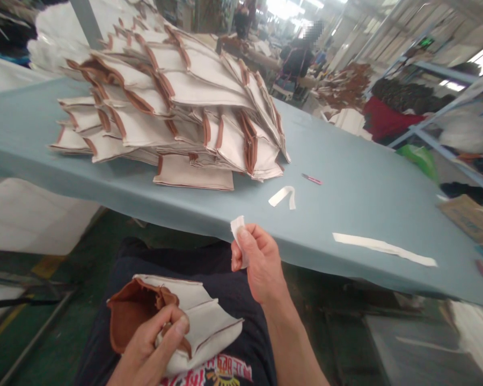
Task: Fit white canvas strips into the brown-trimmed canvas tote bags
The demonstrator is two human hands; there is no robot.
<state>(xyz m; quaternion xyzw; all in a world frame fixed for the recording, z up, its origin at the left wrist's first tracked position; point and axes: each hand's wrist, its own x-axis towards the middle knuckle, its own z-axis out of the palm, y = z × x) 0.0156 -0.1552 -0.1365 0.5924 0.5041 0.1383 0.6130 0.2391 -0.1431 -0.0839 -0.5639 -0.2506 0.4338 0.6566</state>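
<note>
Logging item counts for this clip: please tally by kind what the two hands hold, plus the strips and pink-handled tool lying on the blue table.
Brown-lined sewn piece, in the left hand: 1
White strips, one in the right hand, two on the table: 3
Pink-handled tool: 1
Total: 5

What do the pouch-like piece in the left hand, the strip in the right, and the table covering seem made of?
Pouch-like piece: matte off-white cloth or leather with raised seams; its dull brown inside suggests suede.
Strip: probably white fabric or tape, thin and matte.
Table covering: perhaps vinyl or cloth, smooth blue-green, bending over the edge.
</note>
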